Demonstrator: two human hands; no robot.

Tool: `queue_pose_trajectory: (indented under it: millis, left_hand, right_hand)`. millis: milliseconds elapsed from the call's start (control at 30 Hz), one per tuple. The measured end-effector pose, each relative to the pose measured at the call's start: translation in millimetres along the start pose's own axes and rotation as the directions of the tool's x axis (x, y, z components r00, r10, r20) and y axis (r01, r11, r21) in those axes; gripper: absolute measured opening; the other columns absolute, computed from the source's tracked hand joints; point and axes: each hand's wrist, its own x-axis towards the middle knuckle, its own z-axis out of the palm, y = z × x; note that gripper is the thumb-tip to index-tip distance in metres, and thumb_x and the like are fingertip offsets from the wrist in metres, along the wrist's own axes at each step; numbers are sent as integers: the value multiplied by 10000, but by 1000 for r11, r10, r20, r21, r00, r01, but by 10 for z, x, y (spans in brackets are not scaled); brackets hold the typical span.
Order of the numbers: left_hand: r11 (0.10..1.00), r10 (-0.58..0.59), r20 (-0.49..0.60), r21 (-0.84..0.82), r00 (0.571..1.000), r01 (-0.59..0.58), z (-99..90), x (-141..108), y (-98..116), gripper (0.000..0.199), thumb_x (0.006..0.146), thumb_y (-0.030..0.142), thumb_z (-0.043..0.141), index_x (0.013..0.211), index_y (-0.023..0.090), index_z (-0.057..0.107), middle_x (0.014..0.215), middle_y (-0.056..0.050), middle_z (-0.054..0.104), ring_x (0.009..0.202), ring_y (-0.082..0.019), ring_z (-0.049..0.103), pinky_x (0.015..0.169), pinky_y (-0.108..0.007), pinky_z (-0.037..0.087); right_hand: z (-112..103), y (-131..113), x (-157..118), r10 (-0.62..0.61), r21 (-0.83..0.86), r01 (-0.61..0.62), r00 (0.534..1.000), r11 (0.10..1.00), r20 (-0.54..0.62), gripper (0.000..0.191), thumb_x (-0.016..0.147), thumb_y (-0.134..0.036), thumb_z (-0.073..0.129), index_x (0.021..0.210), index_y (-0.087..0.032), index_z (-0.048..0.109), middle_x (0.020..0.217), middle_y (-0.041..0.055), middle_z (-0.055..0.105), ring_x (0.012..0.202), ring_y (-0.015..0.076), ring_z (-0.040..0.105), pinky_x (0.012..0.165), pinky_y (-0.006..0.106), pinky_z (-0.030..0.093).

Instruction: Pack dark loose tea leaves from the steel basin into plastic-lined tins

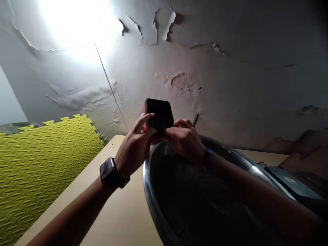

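Note:
A dark, flat, phone-like rectangle is held up in front of the wall, with something red showing along its left side. My left hand grips its left and lower edge, the index finger lying across its face. At its lower right corner, the bent fingers of my right hand press against it. A thin dark stick pokes up behind the right hand; whether that hand holds it is hidden. Below both hands lies a large shiny metal basin, its inside in deep shadow.
The basin stands on a pale wooden table. A yellow textured foam mat leans at the left. Behind is a wall with peeling paint, brightly lit at upper left. A greenish flat thing lies right of the basin.

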Motion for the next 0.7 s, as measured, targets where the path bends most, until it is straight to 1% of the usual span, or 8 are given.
queue_pose_trajectory:
  millis: [133,267,333,433,500,567,633,700]
  left_hand:
    - [979,64,198,-204,978,-23,246,-21,499,215,793,98,424,870,214,587,1354,-10,320,1144,-188,434,871,-339,464]
    - [944,210,399,-320,892,-79,883,138,515,216,760,72,432,837,196,591,1291,-14,409,1044,-141,507,886,-301,437]
    - [922,326,506,-355,798,-151,1304,344,438,196,738,91,467,850,177,603,1218,-36,482,1016,-148,522,885,-291,424]
    - [827,561,648,-450,515,-336,1917,665,344,171,697,116,535,827,179,628,1120,-30,559,948,-146,552,834,-252,430]
    - [792,599,683,-430,419,-433,2224,786,319,185,680,106,547,825,189,626,1087,-21,578,939,-148,554,805,-242,434]
    - [788,588,665,-344,460,-510,2414,805,313,198,716,137,527,891,184,605,1082,-34,577,926,-155,554,777,-255,446]
    - [748,628,590,-275,508,-604,2502,748,315,198,778,166,473,944,161,580,1085,-62,568,991,-169,523,849,-290,421]
    - [671,700,510,-230,500,-705,2528,665,319,209,821,171,416,957,138,572,1096,-86,558,1062,-184,476,956,-339,346]
  right_hand:
    - [-462,75,-718,2,57,-4,999,998,33,105,817,-225,479,826,-226,584,713,1,623,939,194,479,958,410,250]
    - [-361,346,-1234,73,83,-89,981,993,178,168,831,-215,440,869,-174,599,809,49,636,872,187,527,860,365,348]
    - [-205,543,-1397,166,18,-181,934,983,315,209,840,-241,415,842,-163,609,801,69,630,791,182,548,755,324,387]
    - [26,822,-1573,314,-130,-289,806,949,501,224,831,-280,415,825,-171,611,759,71,630,710,188,572,642,293,387]
    - [141,975,-1661,421,-198,-377,716,905,557,210,816,-280,425,839,-181,609,766,73,640,695,193,588,598,277,374]
    - [211,1100,-1726,484,-186,-474,651,861,585,204,808,-272,423,845,-193,607,804,71,651,723,192,600,597,264,368]
    - [239,1192,-1767,471,-94,-538,624,837,623,201,807,-276,416,826,-197,600,824,61,654,740,179,602,604,249,366]
    - [236,1242,-1786,429,-8,-561,625,828,652,213,809,-305,410,801,-192,591,821,58,652,734,170,599,600,240,362]
